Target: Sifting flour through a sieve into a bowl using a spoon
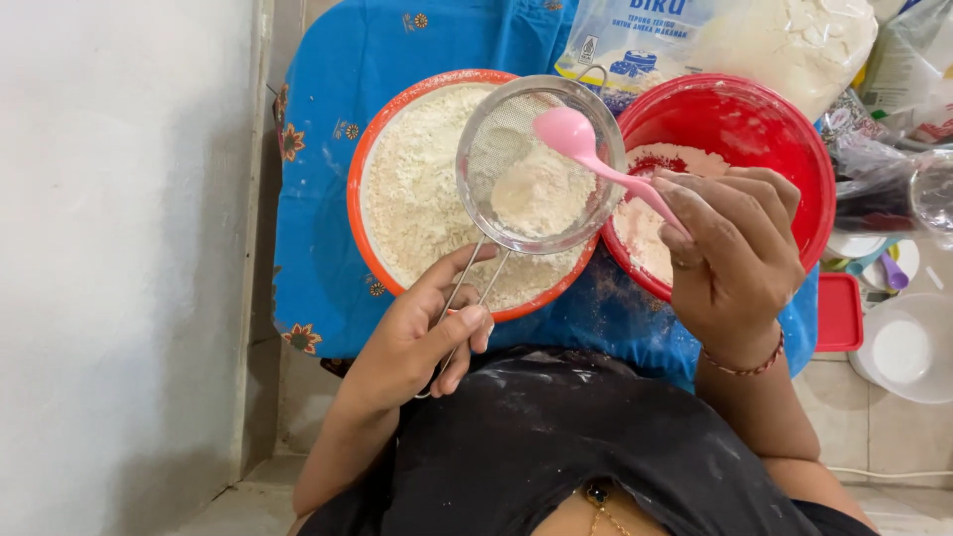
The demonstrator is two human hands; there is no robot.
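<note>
Above the orange-rimmed round bowl of flour (407, 213), the left hand (422, 337) is gripping the wire handle of a round metal mesh sieve (536, 164), fingers closed around it. Just beside it, the right hand (735, 258) is pinching a pink plastic spoon (586, 149), its bowl resting inside the sieve, over the red plastic bowl (754, 129).

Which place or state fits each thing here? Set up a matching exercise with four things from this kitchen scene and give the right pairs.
Things:
1. wire sieve
2. pink spoon
3. orange-rimmed bowl
4. red bowl

Places or states:
A. held in the right hand
B. under the sieve, full of sifted flour
C. held by its handle in the left hand
D. on the right, with a little flour at the bottom

Pairs: 1-C, 2-A, 3-B, 4-D
</note>
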